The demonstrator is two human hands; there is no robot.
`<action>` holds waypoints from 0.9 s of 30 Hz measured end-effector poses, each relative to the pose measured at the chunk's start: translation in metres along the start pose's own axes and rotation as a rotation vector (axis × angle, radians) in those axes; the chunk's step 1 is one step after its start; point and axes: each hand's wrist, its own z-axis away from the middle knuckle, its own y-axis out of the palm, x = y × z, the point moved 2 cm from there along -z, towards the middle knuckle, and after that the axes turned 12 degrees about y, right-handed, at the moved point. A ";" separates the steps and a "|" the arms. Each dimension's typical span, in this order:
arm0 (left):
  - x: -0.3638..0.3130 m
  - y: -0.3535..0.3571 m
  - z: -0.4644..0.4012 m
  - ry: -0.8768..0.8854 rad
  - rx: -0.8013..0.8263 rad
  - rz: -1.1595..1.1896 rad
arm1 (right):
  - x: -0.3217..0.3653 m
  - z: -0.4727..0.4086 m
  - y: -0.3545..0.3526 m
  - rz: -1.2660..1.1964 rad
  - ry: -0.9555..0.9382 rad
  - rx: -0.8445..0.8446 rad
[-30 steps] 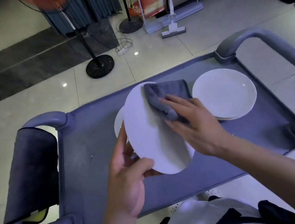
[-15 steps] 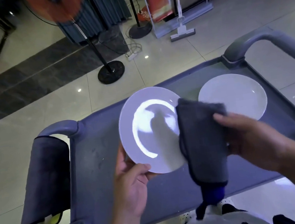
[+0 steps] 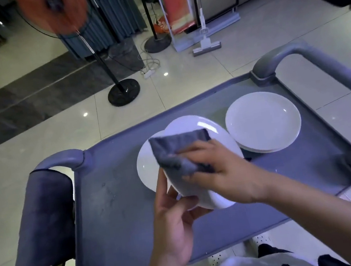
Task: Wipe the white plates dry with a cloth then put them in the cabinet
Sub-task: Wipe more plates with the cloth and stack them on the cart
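My left hand [image 3: 178, 220] grips the near rim of a white plate [image 3: 194, 125], held tilted above the cart. My right hand [image 3: 222, 171] presses a folded grey cloth [image 3: 177, 153] against that plate's face, fingers curled over the cloth. Under the held plate another white plate [image 3: 147, 170] lies flat on the grey cart top [image 3: 112, 200]. To the right sits a stack of white plates [image 3: 263, 120]. No cabinet is in view.
The cart has raised grey handles at the left [image 3: 61, 159] and right [image 3: 294, 53]; a dark cloth bag [image 3: 45, 221] hangs on the left end. On the tiled floor beyond stand a fan [image 3: 54, 12], its black base [image 3: 124, 93] and a mop [image 3: 206, 45].
The cloth hung off the plate's right side half a second ago; my right hand has brought it back onto the plate. The plate has tilted edge-on. The view has shifted down.
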 end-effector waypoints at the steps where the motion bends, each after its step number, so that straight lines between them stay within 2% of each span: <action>1: 0.001 -0.003 0.000 0.000 -0.013 0.053 | -0.003 0.000 0.004 0.022 -0.014 0.027; 5: 0.004 -0.012 0.006 -0.054 -0.141 0.253 | -0.020 0.011 0.008 0.025 0.059 0.142; 10: 0.004 -0.018 0.006 -0.004 -0.152 0.134 | -0.040 0.038 0.020 0.056 0.110 0.219; 16: 0.019 -0.042 0.003 -0.001 -0.299 0.061 | -0.076 0.068 0.032 0.048 0.275 0.239; 19: 0.017 -0.057 0.002 -0.035 -0.306 0.109 | -0.107 0.095 0.026 -0.063 0.478 0.045; 22: 0.012 -0.070 0.003 -0.059 -0.273 0.127 | -0.116 0.120 0.006 -0.128 0.580 -0.213; 25: 0.013 -0.078 0.002 -0.096 -0.241 0.137 | -0.110 0.132 -0.003 -0.127 0.599 -0.386; 27: 0.015 -0.083 0.001 -0.127 -0.230 0.151 | -0.109 0.133 0.008 -0.009 0.579 -0.513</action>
